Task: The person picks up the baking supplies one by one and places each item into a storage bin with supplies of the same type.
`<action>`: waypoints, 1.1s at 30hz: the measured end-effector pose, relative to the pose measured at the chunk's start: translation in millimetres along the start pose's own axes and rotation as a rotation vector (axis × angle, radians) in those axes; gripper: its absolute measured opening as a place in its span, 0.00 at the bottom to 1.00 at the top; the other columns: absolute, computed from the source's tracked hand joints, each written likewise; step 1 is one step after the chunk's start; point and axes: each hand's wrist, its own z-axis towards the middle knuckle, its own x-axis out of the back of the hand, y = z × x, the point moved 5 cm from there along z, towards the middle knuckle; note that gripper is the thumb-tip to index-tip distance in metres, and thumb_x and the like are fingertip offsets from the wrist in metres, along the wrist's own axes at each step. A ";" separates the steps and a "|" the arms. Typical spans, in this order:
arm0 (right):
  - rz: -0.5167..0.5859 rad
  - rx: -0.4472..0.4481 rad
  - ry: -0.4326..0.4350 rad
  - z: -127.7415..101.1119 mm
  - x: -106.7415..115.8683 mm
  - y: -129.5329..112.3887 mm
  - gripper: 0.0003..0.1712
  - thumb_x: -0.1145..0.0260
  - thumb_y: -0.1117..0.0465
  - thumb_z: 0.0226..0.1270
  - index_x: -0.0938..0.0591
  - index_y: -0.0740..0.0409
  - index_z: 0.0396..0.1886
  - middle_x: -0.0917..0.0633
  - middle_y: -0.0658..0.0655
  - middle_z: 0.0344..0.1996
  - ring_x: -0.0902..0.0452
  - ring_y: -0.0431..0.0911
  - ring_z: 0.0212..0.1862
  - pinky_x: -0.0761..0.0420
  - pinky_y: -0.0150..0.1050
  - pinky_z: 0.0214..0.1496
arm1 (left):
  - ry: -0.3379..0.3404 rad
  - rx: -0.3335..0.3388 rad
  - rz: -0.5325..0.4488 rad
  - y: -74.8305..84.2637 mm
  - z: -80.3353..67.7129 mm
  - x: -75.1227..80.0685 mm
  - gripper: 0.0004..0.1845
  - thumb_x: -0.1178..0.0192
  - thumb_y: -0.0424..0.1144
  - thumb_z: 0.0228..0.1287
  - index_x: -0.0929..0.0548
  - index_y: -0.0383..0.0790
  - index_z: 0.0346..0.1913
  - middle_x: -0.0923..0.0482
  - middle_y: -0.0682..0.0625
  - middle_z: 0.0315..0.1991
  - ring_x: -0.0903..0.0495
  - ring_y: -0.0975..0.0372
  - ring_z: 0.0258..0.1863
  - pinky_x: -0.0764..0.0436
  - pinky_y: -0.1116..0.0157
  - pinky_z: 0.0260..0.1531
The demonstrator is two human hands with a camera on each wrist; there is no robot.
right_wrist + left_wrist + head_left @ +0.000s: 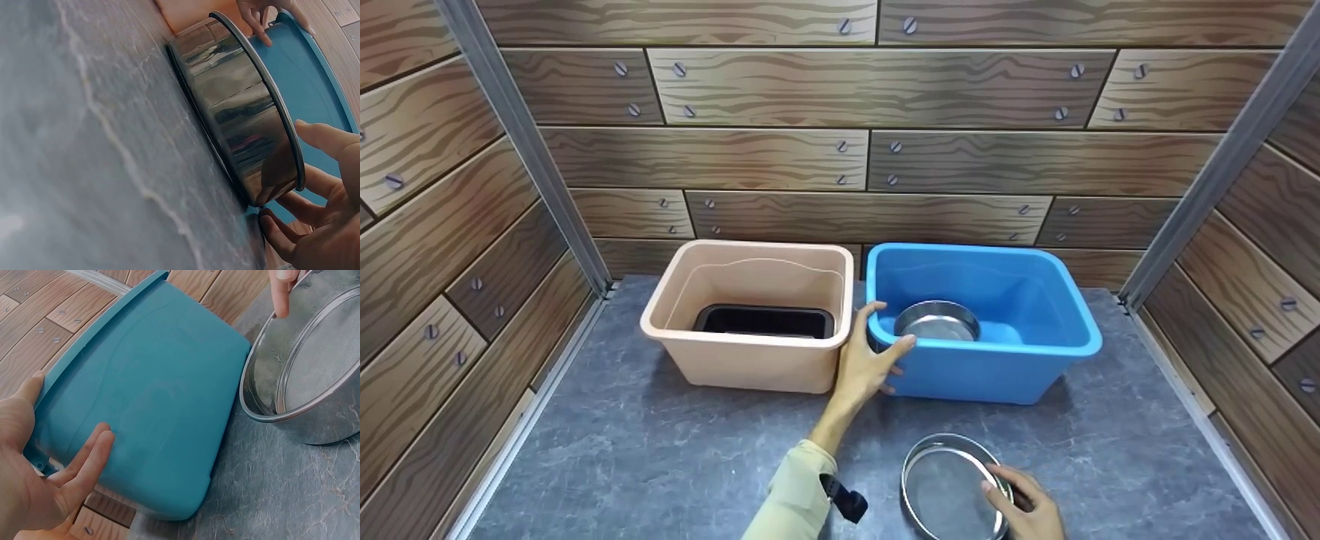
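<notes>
A round steel sieve (952,491) with a fine mesh lies on the grey tabletop in front of the blue tub. My right hand (1027,506) holds its right rim, thumb over the edge and fingers along the outer wall. In the right wrist view, the sieve's shiny side (236,107) stands beside the right hand (320,208). My left hand (866,364) grips the near left corner of the blue tub (967,375). The left wrist view has the left hand (39,472) at the tub's rim (95,337). Inside the tub sits another round metal pan or sieve (937,321).
A beige tub (757,364) stands left of the blue one, a narrow gap between them. It contains a black rectangular tray (765,321). Wood-patterned walls (877,86) with metal corner posts (521,142) enclose the grey tabletop (660,465).
</notes>
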 end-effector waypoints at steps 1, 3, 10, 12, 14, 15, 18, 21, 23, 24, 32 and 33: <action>-0.008 -0.005 -0.005 0.0 -0.2 0.3 0.27 0.27 0.50 0.60 0.17 0.57 0.56 0.23 0.61 0.57 0.21 0.42 0.54 0.22 0.21 0.47 | 0.001 0.001 -0.002 0.1 0.0 -0.1 0.39 0.27 0.57 0.51 0.35 0.70 0.65 0.19 0.44 0.35 0.15 0.44 0.23 0.18 0.45 0.13; -0.024 -0.012 -0.012 -0.1 -0.4 0.7 0.28 0.28 0.49 0.60 0.17 0.56 0.57 0.22 0.61 0.58 0.21 0.41 0.53 0.22 0.21 0.47 | 0.004 0.005 -0.004 0.3 0.1 -0.4 0.38 0.27 0.56 0.51 0.34 0.71 0.65 0.19 0.44 0.34 0.15 0.43 0.23 0.19 0.45 0.12; -0.099 0.023 -0.009 -1.1 0.7 -2.6 0.32 0.29 0.46 0.61 0.21 0.54 0.62 0.23 0.62 0.59 0.23 0.51 0.58 0.22 0.23 0.47 | 0.008 0.016 0.001 1.8 -0.4 -0.6 0.35 0.27 0.58 0.49 0.34 0.82 0.59 0.19 0.45 0.34 0.15 0.42 0.24 0.19 0.46 0.12; -0.105 0.005 -0.016 -1.5 1.1 -3.0 0.35 0.30 0.44 0.61 0.23 0.53 0.65 0.25 0.63 0.61 0.25 0.55 0.60 0.22 0.25 0.49 | 0.007 0.017 -0.001 1.9 -0.5 -0.4 0.35 0.27 0.59 0.49 0.35 0.81 0.59 0.19 0.45 0.35 0.15 0.41 0.24 0.19 0.44 0.13; -0.101 -0.027 -0.025 -2.2 1.8 -3.1 0.37 0.31 0.41 0.60 0.25 0.51 0.67 0.28 0.61 0.63 0.27 0.56 0.63 0.23 0.27 0.52 | 0.005 0.019 -0.002 1.5 -0.7 -0.4 0.35 0.27 0.59 0.49 0.35 0.81 0.59 0.20 0.45 0.35 0.15 0.41 0.25 0.19 0.42 0.15; -0.098 -0.030 -0.025 -2.6 2.4 -3.5 0.38 0.31 0.41 0.60 0.26 0.50 0.67 0.29 0.61 0.64 0.29 0.56 0.64 0.24 0.26 0.53 | 0.005 0.020 -0.003 1.4 -0.8 -0.4 0.35 0.27 0.59 0.49 0.35 0.81 0.59 0.20 0.44 0.36 0.15 0.41 0.25 0.19 0.41 0.15; -0.085 -0.023 -0.014 -3.1 3.7 -5.4 0.39 0.30 0.42 0.60 0.27 0.50 0.69 0.31 0.60 0.66 0.32 0.55 0.66 0.27 0.23 0.53 | 0.008 0.019 0.004 0.9 -0.7 -0.2 0.35 0.27 0.60 0.48 0.35 0.82 0.59 0.20 0.44 0.36 0.15 0.41 0.25 0.19 0.43 0.14; -0.060 0.018 0.012 -3.9 5.2 -7.5 0.38 0.29 0.47 0.61 0.27 0.52 0.68 0.32 0.60 0.66 0.34 0.54 0.66 0.30 0.16 0.51 | 0.007 0.016 0.008 1.2 -0.4 -0.5 0.36 0.28 0.61 0.48 0.35 0.82 0.59 0.20 0.44 0.37 0.15 0.41 0.25 0.18 0.45 0.13; -0.053 0.056 0.031 -4.3 5.9 -8.6 0.37 0.28 0.50 0.61 0.27 0.54 0.68 0.31 0.61 0.66 0.34 0.52 0.65 0.32 0.14 0.51 | 0.004 0.016 0.004 1.4 -0.4 -0.8 0.36 0.28 0.62 0.48 0.35 0.82 0.59 0.20 0.44 0.38 0.15 0.41 0.25 0.18 0.45 0.13; -0.054 0.067 0.036 -4.7 6.2 -8.7 0.37 0.28 0.51 0.61 0.27 0.55 0.68 0.32 0.62 0.66 0.34 0.52 0.65 0.33 0.13 0.50 | 0.002 0.016 0.003 1.5 -0.4 -0.8 0.36 0.28 0.61 0.48 0.35 0.82 0.59 0.20 0.43 0.38 0.15 0.41 0.25 0.18 0.45 0.13; -0.011 0.078 0.018 -4.7 5.5 -7.3 0.40 0.28 0.54 0.61 0.32 0.56 0.71 0.37 0.65 0.68 0.32 0.58 0.64 0.24 0.20 0.47 | 0.006 0.019 0.008 2.2 -0.9 -0.2 0.35 0.28 0.59 0.50 0.35 0.81 0.59 0.20 0.44 0.36 0.15 0.41 0.23 0.19 0.46 0.12; -0.005 0.080 0.014 -4.7 5.5 -7.5 0.41 0.28 0.55 0.61 0.33 0.56 0.72 0.38 0.65 0.69 0.32 0.59 0.64 0.24 0.20 0.47 | 0.006 0.019 0.006 2.2 -0.8 -0.4 0.35 0.28 0.59 0.50 0.35 0.81 0.59 0.20 0.44 0.35 0.15 0.41 0.23 0.19 0.46 0.12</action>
